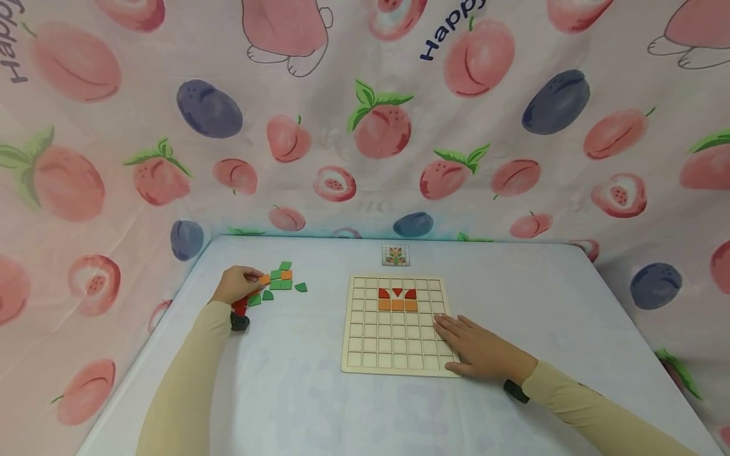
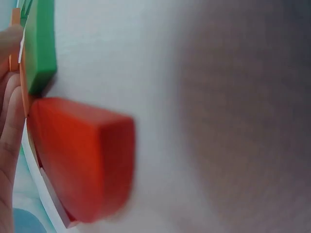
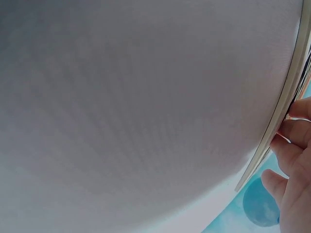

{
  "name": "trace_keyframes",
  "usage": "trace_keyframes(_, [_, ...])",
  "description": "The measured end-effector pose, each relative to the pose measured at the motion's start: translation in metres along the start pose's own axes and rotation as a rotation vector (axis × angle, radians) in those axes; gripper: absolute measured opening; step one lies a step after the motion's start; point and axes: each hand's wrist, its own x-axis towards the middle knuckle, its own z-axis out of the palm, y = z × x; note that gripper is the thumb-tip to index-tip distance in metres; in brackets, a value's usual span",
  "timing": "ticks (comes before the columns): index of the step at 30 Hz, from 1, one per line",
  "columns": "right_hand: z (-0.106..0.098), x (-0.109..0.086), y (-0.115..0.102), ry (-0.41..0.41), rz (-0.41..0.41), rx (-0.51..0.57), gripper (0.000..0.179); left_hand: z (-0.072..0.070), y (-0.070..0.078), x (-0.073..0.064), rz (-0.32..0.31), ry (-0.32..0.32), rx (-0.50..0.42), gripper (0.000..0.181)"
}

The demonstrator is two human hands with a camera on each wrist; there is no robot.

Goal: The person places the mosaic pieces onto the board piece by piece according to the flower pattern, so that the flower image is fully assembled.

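Observation:
My left hand [image 1: 234, 285] is over a loose pile of coloured tiles on the left and pinches an orange square tile [image 1: 264, 279] at its fingertips. Green tiles [image 1: 281, 285] lie just beyond, and red tiles [image 1: 240, 310] are partly hidden under the hand. Close up in the left wrist view are a red tile [image 2: 82, 160] and a green tile [image 2: 41, 48]. My right hand [image 1: 485, 351] rests with straight fingers on the right edge of a wooden grid board [image 1: 365, 348]. On the board, red pieces [image 1: 410, 294] sit above a row of orange squares [image 1: 397, 305].
A small pattern card [image 1: 396, 255] lies behind the board. One green rounded tile [image 1: 301, 287] is apart from the pile, on its right. The white table [image 1: 285, 392] meets a fruit-printed cloth [image 1: 342, 126] at the back and sides.

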Motion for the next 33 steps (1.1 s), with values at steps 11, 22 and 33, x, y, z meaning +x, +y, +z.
trace_keyframes(11, [0.002, 0.000, 0.001, -0.018, 0.007, 0.003, 0.076, 0.000, 0.008, -0.005, 0.003, 0.030, -0.084, 0.031])
trace_keyframes(22, [0.000, -0.001, 0.001, -0.015, 0.008, 0.008, 0.076, 0.003, 0.043, -0.008, 0.129, 0.030, -0.182, 0.032])
trace_keyframes(33, [0.003, 0.000, 0.003, -0.020, 0.003, -0.008, 0.076, 0.025, 0.103, -0.022, 0.270, 0.007, -0.243, 0.028])
